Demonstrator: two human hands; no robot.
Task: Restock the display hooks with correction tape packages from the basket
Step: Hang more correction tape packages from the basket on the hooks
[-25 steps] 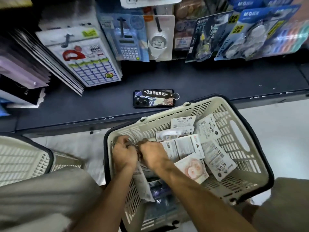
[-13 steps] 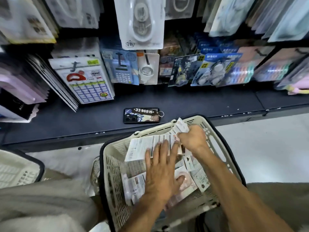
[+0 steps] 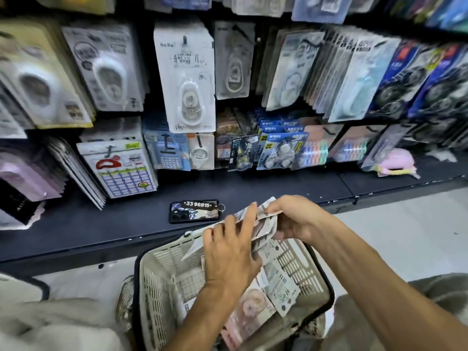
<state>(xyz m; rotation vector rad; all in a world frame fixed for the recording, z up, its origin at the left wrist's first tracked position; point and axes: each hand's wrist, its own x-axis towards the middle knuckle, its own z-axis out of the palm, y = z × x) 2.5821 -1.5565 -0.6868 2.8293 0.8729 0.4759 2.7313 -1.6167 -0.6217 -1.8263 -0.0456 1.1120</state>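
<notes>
A cream plastic basket (image 3: 162, 282) with a black rim stands below the dark shelf, holding several flat correction tape packages (image 3: 281, 290). Above it I hold a stack of packages (image 3: 263, 219). My right hand (image 3: 293, 219) grips the stack's right end. My left hand (image 3: 230, 252) lies flat on top of the stack with straight fingers. Correction tape packs (image 3: 187, 79) hang on the display hooks above the shelf.
A phone (image 3: 195, 211) with a number tag lies on the dark shelf (image 3: 101, 224) just beyond the basket. Calculators (image 3: 119, 165), tape rolls (image 3: 281, 150) and other hanging packs fill the wall. A second cream basket (image 3: 22, 287) sits at the lower left.
Both hands have come up out of the basket with a stack of packages. The view has tilted up, showing more of the hanging display.
</notes>
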